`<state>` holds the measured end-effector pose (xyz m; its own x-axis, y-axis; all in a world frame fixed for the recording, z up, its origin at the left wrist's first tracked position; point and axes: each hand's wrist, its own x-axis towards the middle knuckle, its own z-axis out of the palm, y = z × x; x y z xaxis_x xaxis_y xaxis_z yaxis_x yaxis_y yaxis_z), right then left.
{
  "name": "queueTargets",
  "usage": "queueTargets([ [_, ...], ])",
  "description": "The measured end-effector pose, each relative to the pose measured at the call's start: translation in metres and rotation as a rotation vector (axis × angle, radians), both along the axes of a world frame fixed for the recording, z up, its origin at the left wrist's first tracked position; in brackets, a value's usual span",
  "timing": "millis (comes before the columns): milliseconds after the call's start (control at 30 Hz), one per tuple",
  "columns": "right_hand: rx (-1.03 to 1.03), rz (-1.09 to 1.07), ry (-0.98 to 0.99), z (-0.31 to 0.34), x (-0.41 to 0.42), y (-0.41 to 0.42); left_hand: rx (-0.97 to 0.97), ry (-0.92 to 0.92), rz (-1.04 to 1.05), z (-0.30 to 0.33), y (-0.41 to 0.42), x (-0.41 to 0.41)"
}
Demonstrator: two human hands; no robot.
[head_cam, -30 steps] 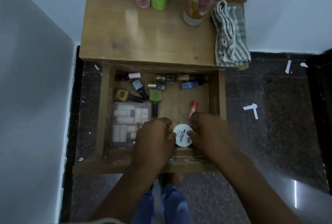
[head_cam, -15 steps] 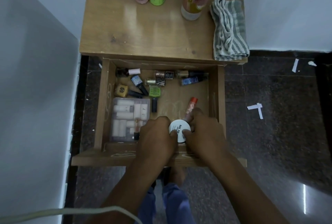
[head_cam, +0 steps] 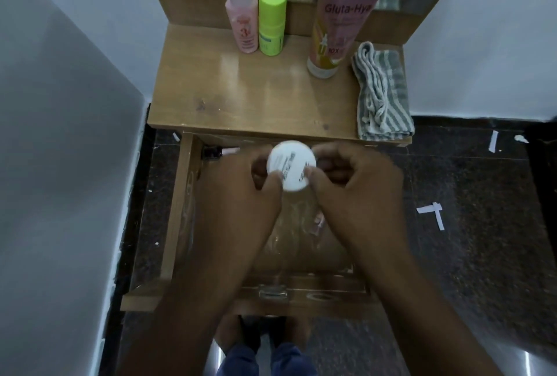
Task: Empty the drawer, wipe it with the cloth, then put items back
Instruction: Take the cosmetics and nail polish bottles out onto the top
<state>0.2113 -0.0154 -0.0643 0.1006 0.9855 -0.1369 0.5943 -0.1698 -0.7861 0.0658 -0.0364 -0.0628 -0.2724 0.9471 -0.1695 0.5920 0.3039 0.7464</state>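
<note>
Holding a small round white jar (head_cam: 291, 165) between them, both hands meet at the centre of the frame, just below the front edge of the tabletop (head_cam: 265, 95). The left hand (head_cam: 241, 192) comes up from the lower left with its fingers curled round the jar's left side, a fingertip pressed on the lid near its lower edge. The right hand (head_cam: 355, 183) comes up from the lower right, its thumb laid on the lid's right edge and its other fingers curled behind the jar. Both forearms run down to the bottom corners of the frame and are cut off there.

The jar is raised over the open drawer (head_cam: 180, 210), in the upper part of the drawer's opening. Black print crosses its lid, but it is blurred and partly under the fingers, so it cannot be read.

The hands and forearms cover most of the drawer's inside. Only a dark small item at the back left corner, a smeared clear patch and a small pinkish piece near the right wrist show, and none can be made out clearly.

On the tabletop, the striped grey and white cloth (head_cam: 382, 95) lies folded at the right edge, overhanging the front corner slightly. In the upper part of the frame stand a pink bottle (head_cam: 242, 14), a green bottle (head_cam: 272, 18) and a large pink Vaseline tube (head_cam: 343, 17), whose top is cut off by the frame. White paper scraps (head_cam: 432, 214) lie on the dark floor (head_cam: 482, 195) at the right.
</note>
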Motion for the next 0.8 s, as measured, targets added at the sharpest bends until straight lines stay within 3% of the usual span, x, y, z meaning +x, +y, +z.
queueTargets([
  [200, 0.162, -0.060, 0.037, 0.009, -0.018, 0.057, 0.141, 0.031, 0.050, 0.009, 0.058, -0.009],
  [500, 0.216, -0.107, 0.037, -0.010, -0.043, 0.110, 0.112, 0.026, 0.138, 0.001, 0.115, -0.016],
  [800, 0.254, -0.059, 0.121, 0.003, -0.035, 0.076, 0.234, 0.047, 0.090, 0.003, 0.083, -0.035],
])
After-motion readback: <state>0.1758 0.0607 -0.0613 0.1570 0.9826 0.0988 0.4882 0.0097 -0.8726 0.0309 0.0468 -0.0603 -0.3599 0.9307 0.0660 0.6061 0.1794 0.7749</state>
